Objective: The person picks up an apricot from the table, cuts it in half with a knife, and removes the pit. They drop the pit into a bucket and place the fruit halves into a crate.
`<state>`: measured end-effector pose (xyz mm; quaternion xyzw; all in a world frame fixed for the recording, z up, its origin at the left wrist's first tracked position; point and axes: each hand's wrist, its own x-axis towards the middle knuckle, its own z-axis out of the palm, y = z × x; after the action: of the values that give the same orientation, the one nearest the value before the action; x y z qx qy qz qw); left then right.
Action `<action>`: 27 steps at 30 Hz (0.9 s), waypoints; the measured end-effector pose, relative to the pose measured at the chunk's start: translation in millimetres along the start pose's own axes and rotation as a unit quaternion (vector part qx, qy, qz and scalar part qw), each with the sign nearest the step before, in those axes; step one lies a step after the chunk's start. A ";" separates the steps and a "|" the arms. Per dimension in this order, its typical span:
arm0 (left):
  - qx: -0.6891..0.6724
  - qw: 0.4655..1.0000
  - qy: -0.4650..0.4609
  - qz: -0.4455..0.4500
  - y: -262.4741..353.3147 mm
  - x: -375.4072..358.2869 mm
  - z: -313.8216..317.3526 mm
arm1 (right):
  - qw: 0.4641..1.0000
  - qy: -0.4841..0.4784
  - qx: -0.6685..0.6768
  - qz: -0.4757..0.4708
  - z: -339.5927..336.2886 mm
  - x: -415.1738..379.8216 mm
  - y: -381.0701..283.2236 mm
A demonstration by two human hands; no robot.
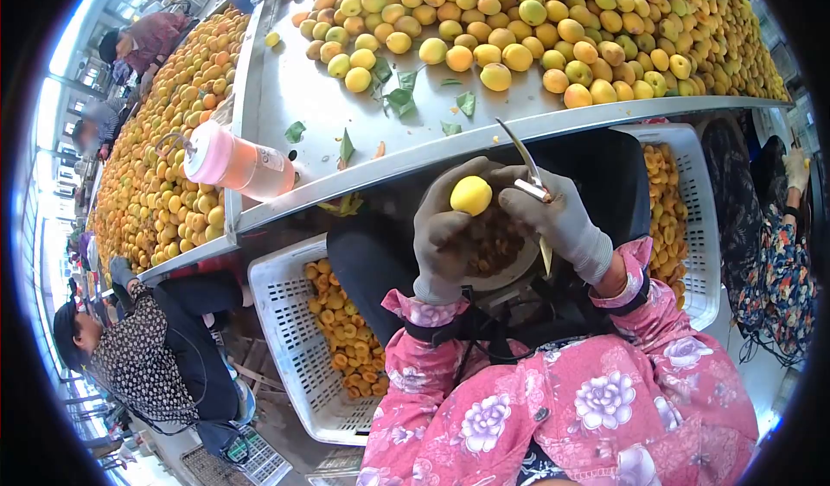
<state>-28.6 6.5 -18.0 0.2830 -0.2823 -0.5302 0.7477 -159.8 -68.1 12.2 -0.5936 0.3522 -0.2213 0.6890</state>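
My left hand [435, 242], in a grey work glove, has its fingers closed around a yellow apricot [470, 195]. In my right hand [571, 222], gloved as well, is a knife [522, 152] with a curved blade pointing up and away. Part of the knife's handle is hidden by the fingers. Both hands are close together, the blade a little to the right of the apricot. Below them, between my knees, stands a bowl [512, 280] with dark brown apricot stones in it, partly covered by the hands.
A metal table [285, 105] carries a heap of apricots [536, 19], loose leaves and a pink-lidded bottle [238, 163] near its edge. White crates of halved apricots stand left [278, 356] and right [707, 235] of my legs. Other people sit on both sides.
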 end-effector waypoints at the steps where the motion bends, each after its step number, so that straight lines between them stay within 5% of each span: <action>1: -0.001 1.000 0.000 -0.002 -0.7 -0.9 0.4 | 0.997 -0.030 0.050 0.051 -1.5 -1.2 -3.8; 4: 0.173 0.985 -0.004 0.012 -2.1 -3.8 1.6 | 0.997 -0.052 0.024 0.048 0.4 4.4 6.1; 5: 0.131 0.991 0.013 0.008 -3.3 -3.5 2.3 | 0.997 -0.050 0.024 0.048 1.3 6.2 10.9; 8: 0.001 0.997 0.073 -0.008 -10.3 -3.1 1.9 | 0.973 0.015 -0.129 -0.189 5.0 8.2 13.4; 11: -0.048 0.993 0.077 -0.077 -3.9 -3.5 0.6 | 0.938 -0.002 -0.265 -0.223 2.1 8.9 11.2; 12: -0.093 0.993 0.032 -0.066 -6.7 0.2 -4.9 | 0.953 0.012 -0.195 -0.230 4.6 9.3 15.1; 17: -0.083 0.991 0.100 -0.035 -4.8 -4.3 -6.2 | 0.985 0.053 -0.095 -0.136 11.1 0.5 22.9; 22: -0.035 0.994 0.099 -0.002 -9.4 -5.9 -16.5 | 0.987 0.040 -0.157 -0.012 10.9 -9.6 23.1; 27: 0.003 0.998 0.065 0.008 -9.0 -6.9 -18.0 | 0.977 -0.016 -0.212 -0.001 11.3 -9.9 29.3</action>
<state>-23.2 12.8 -37.5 0.3165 -0.2369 -0.5035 0.7682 -161.1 -47.6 -13.6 -0.7298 0.3795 -0.1327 0.5530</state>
